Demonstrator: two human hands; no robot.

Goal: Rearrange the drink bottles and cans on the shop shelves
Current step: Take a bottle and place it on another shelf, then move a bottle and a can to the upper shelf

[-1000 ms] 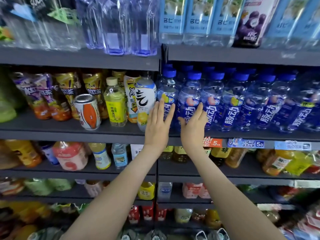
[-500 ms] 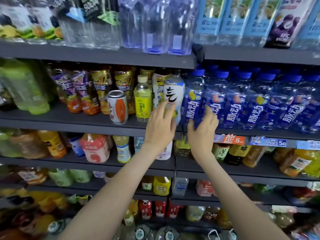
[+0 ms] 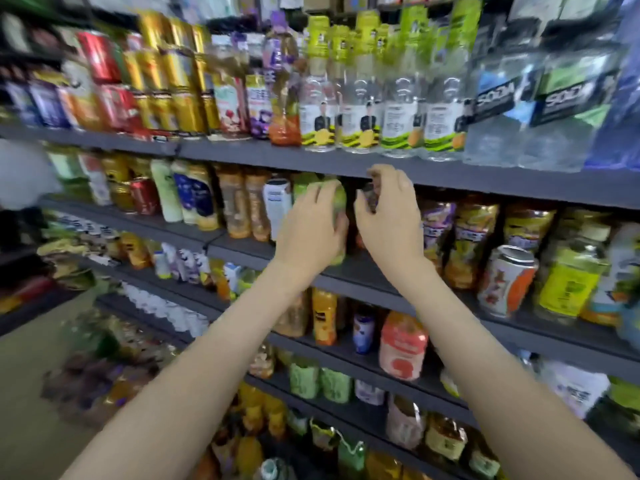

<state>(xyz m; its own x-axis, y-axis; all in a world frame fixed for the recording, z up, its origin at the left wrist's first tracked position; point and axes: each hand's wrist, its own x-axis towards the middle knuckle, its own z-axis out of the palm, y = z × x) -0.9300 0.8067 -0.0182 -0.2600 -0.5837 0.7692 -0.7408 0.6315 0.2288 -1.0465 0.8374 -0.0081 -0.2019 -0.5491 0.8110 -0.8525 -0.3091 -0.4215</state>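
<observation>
Green bottle (image 3: 337, 202), near shelf (image 3: 367, 275) front edge: my left hand (image 3: 311, 233) curled round its body; probably full, heavyish, slick label, best gripped mid-body; my right hand (image 3: 391, 220) pinches neighbouring dark bottle (image 3: 370, 199) at top

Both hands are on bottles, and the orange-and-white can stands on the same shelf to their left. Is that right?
No. The head view shows the orange-and-white can to their right, not left. The left hand grips a green bottle, the right hand a dark bottle, same shelf.
</observation>
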